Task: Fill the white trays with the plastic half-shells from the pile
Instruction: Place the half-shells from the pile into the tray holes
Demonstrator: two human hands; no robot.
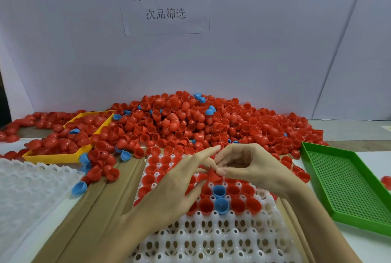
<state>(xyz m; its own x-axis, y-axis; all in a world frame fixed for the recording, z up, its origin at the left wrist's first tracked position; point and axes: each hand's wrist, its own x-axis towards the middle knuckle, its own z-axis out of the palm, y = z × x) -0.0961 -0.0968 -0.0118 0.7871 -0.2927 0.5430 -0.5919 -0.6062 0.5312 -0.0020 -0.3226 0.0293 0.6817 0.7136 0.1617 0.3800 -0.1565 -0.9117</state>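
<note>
My right hand (251,167) pinches a red shell (212,175) between thumb and finger. My left hand (179,186) has straight, loose fingers that touch the same shell. Both hands are over the white tray (207,239), whose far rows hold red shells and two blue ones. The big pile (186,121) lies behind. A yellow tray (63,157) sits left, a green tray (347,186) right.

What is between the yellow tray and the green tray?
In the head view, the big pile of red and blue plastic half-shells lies between the yellow plastic tray and the green perforated tray.

bright, even light | soft shadows | wide-angle bending at edges
</note>
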